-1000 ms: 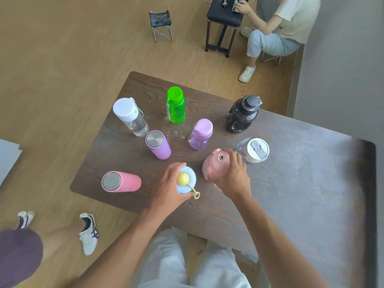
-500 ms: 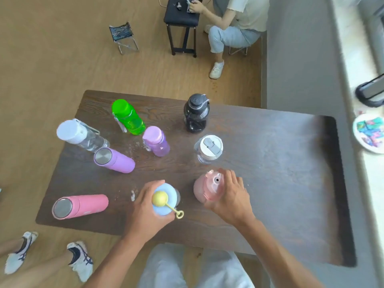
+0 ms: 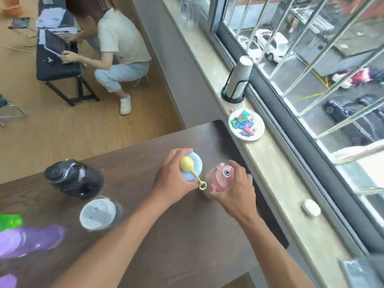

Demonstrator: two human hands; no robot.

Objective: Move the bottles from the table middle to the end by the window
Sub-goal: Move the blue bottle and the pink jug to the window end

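Observation:
My left hand (image 3: 172,181) grips a light blue bottle (image 3: 194,167) with a yellow ball cap and loop. My right hand (image 3: 236,192) holds a pink bottle (image 3: 220,179) right beside it. Both bottles are over the dark wooden table (image 3: 187,246), near its end by the window sill. Behind them to the left stand a black bottle (image 3: 74,179) and a clear bottle with a white lid (image 3: 98,214). A green bottle (image 3: 9,221) and purple bottles (image 3: 31,240) show blurred at the left edge.
The stone window sill (image 3: 270,163) carries a white plate of coloured wrappers (image 3: 246,124), a cup stack in a black holder (image 3: 238,80) and a small white lid (image 3: 310,207). A person (image 3: 116,42) crouches at a black bench (image 3: 56,59) on the wooden floor.
Both hands have carried the blue and pink bottles from the table middle to the window end. My view has swung right, bringing the window into sight and the other bottles to the left.

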